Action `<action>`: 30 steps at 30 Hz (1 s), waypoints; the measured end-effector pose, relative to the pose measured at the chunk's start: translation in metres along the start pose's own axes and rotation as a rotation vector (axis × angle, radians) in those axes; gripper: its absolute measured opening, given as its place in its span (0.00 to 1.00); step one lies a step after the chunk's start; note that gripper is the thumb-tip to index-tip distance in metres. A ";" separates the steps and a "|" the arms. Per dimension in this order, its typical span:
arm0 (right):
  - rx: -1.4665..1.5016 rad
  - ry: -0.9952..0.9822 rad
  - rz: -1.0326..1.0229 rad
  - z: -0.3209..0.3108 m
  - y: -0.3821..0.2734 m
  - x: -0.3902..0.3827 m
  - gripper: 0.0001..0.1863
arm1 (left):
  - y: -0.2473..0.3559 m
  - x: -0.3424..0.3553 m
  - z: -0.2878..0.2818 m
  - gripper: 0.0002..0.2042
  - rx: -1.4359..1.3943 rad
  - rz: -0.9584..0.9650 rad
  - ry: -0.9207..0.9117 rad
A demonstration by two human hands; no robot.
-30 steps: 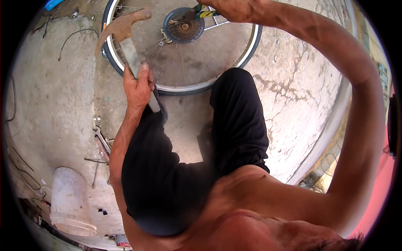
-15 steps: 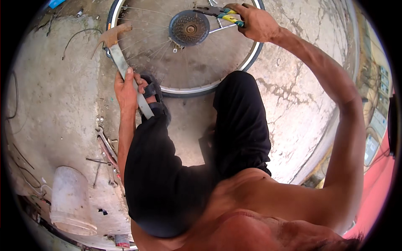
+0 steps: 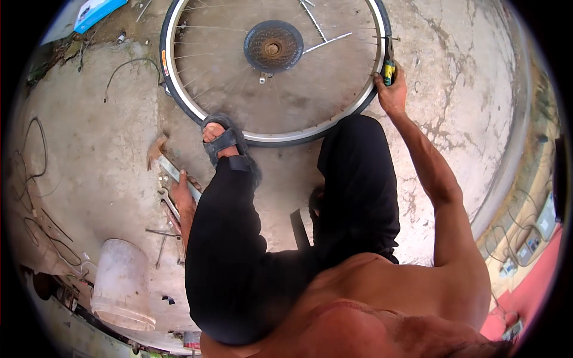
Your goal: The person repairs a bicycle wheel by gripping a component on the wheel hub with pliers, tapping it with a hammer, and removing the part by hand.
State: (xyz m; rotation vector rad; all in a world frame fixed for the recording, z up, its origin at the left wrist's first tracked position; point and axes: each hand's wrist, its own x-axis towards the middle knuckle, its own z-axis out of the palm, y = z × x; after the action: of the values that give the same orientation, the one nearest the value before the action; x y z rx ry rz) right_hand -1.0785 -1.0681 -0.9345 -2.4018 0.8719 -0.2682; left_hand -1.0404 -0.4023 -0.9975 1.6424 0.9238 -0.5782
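Note:
A bicycle wheel (image 3: 285, 138) lies flat on the concrete, its dark rear sprocket cluster (image 3: 273, 46) facing up. Thin metal rods (image 3: 327, 42) rest across it on the right of the hub. Over the right side of the rim, my right hand (image 3: 392, 94) is closed round yellow-and-green-handled pliers (image 3: 389, 73); their jaws are dark and hard to make out. My left hand (image 3: 184, 196), by my left shin, grips the pale handle of a claw hammer (image 3: 169, 166) with a rusty head. Part of that hand is hidden behind my leg.
My sandalled left foot (image 3: 219, 136) touches the near left of the tyre. Beside my left hand lie a wrench (image 3: 169, 201) and other metal tools. A dirty white bucket (image 3: 122, 283) lies at lower left. Cables (image 3: 37, 149) are at far left, and a blue box (image 3: 100, 13) upper left.
My left hand has brought the hammer back from the wheel's left edge to beside the wrench. My right hand has moved the pliers from near the hub to the right rim.

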 end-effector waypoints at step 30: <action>-0.029 0.403 -0.098 0.063 0.050 0.026 0.35 | 0.259 -0.022 0.317 0.43 1.262 1.543 -0.464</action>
State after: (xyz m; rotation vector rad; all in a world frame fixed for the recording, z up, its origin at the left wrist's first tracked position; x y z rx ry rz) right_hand -1.0623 -1.0884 -1.0148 -2.4617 0.9345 -0.8035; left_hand -0.8133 -0.7341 -0.9169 2.4541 -1.3740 -0.3203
